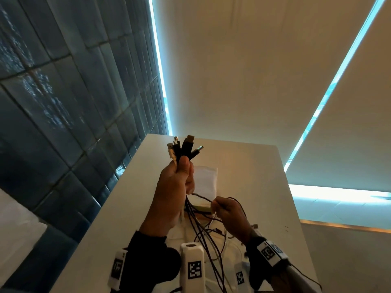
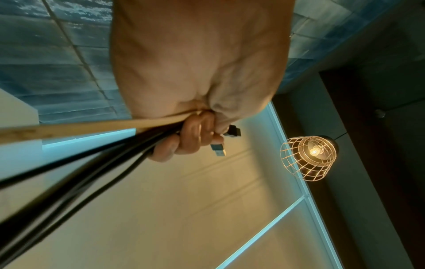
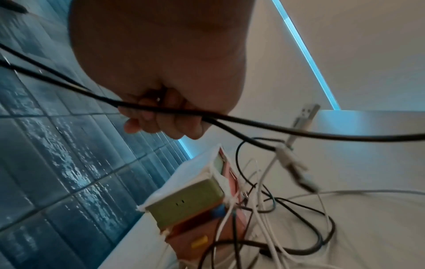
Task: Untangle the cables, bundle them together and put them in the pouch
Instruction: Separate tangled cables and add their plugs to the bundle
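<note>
My left hand (image 1: 183,169) is raised above the white table (image 1: 254,166) and grips a bundle of cables (image 1: 197,220) just below their connectors (image 1: 184,146), which fan out upward. The left wrist view shows the fingers (image 2: 188,138) curled round black cables (image 2: 92,163) and one pale cable, with two plugs (image 2: 232,132) sticking out past them. Lower and to the right, my right hand (image 1: 218,206) pinches a thin strand running from the bundle; its fingers (image 3: 161,118) close round a black cable (image 3: 253,125). A white pouch (image 1: 206,180) lies flat on the table behind both hands.
Loose black and white cables (image 3: 276,209) lie tangled on the table near a stack of small boxes, a green one (image 3: 186,202) on top. A dark tiled wall (image 1: 63,102) stands at the left. A caged lamp (image 2: 308,156) hangs overhead.
</note>
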Available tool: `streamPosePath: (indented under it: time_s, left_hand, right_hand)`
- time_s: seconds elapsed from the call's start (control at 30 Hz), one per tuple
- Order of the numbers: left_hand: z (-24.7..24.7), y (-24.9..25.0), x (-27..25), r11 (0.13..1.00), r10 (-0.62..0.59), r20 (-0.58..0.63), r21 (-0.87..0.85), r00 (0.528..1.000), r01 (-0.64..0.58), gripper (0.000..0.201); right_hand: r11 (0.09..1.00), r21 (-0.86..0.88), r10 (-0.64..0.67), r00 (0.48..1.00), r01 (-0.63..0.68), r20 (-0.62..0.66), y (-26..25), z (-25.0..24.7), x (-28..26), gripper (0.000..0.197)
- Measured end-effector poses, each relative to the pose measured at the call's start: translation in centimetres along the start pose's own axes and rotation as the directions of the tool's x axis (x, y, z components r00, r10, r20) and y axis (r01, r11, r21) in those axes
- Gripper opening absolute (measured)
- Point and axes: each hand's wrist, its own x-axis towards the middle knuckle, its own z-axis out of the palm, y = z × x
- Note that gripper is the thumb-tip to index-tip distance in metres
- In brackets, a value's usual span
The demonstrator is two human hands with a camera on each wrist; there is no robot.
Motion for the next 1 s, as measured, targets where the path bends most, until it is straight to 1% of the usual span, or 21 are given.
streamPosePath:
  time_s: [0.13,0.2,0.27,0.3,0.37,0.4,0.47,0.53,0.6,0.63,0.7,0.77,0.8,0.87,0.93,1.0]
  left_hand:
    - [-0.6,0.4,-0.2,0.99,-0.037,-0.04,-0.137,0.999,0.031,0.039]
    - [-0.9,0.4,-0.3,0.981,-0.063,-0.046,-0.185,0.997,0.053,0.041]
    - [-1.1,0.1,-0.2,0.976,-0.088,-0.058,-0.204,0.994,0.074,0.041]
    - [-1.2,-0.2,-0.1,0.975,-0.101,-0.065,-0.204,0.993,0.086,0.041]
    - [-1.5,-0.6,0.1,0.971,-0.139,-0.085,-0.208,0.987,0.119,0.041]
    - [-1.7,-0.8,0.2,0.966,-0.159,-0.097,-0.219,0.983,0.134,0.041]
    - [-1.9,-0.9,0.3,0.956,-0.196,-0.112,-0.242,0.974,0.165,0.04]
    - [-1.7,-0.8,0.3,0.956,-0.221,-0.117,-0.22,0.968,0.192,0.039]
    - [-1.4,-0.9,0.4,0.962,-0.22,-0.103,-0.186,0.97,0.198,0.04]
    - [-1.3,-0.9,0.4,0.962,-0.212,-0.084,-0.193,0.974,0.193,0.041]
    - [-1.4,-0.7,0.5,0.94,-0.2,-0.02,-0.287,0.98,0.186,0.041]
    - [-1.6,-0.2,0.5,0.883,-0.177,0.048,-0.433,0.983,0.181,0.041]
    - [-1.6,0.0,0.5,0.853,-0.164,0.063,-0.492,0.985,0.173,0.04]
    - [-1.4,0.2,0.3,0.838,-0.135,0.061,-0.525,0.989,0.147,0.039]
    - [-1.1,0.4,0.2,0.836,-0.118,0.061,-0.532,0.991,0.133,0.039]
    - [-1.0,0.3,0.3,0.83,-0.106,0.062,-0.544,0.992,0.122,0.037]
  right_hand:
    - [0.996,-0.018,0.092,0.995,-0.091,0.03,1.7,0.4,-0.3,0.029]
    - [0.992,-0.066,0.115,0.993,-0.112,0.04,2.3,0.5,-0.2,0.028]
    - [0.982,-0.124,0.145,0.989,-0.144,-0.001,2.2,0.5,0.1,0.032]
    - [0.977,-0.133,0.161,0.986,-0.167,-0.054,1.8,0.4,0.4,0.033]
    - [0.981,-0.069,0.169,0.97,-0.184,-0.177,0.1,-0.2,1.1,0.028]
    - [0.987,-0.011,0.153,0.963,-0.16,-0.22,-1.1,-0.6,1.3,0.025]
    - [0.99,0.135,0.082,0.966,-0.05,-0.245,-4.1,-1.4,1.5,0.023]
    - [0.961,0.266,-0.014,0.978,0.071,-0.21,-7.1,-2.1,1.2,0.021]
    - [0.924,0.346,-0.124,0.984,0.161,-0.125,-9.4,-2.6,0.6,0.02]
    - [0.907,0.376,-0.178,0.981,0.192,-0.072,-10.2,-2.7,0.3,0.022]
    - [0.888,0.409,-0.243,0.969,0.207,0.036,-10.8,-2.8,-0.3,0.023]
    - [0.904,0.393,-0.239,0.962,0.17,0.134,-10.3,-2.7,-0.6,0.021]
    - [0.914,0.379,-0.222,0.96,0.145,0.168,-9.7,-2.5,-0.7,0.021]
    - [0.925,0.37,-0.176,0.962,0.09,0.207,-8.5,-2.2,-0.9,0.021]
    - [0.914,0.405,-0.13,0.969,0.035,0.209,-7.3,-2.1,-0.9,0.022]
    - [0.917,0.399,-0.098,0.974,0.009,0.203,-6.1,-2.0,-0.7,0.026]
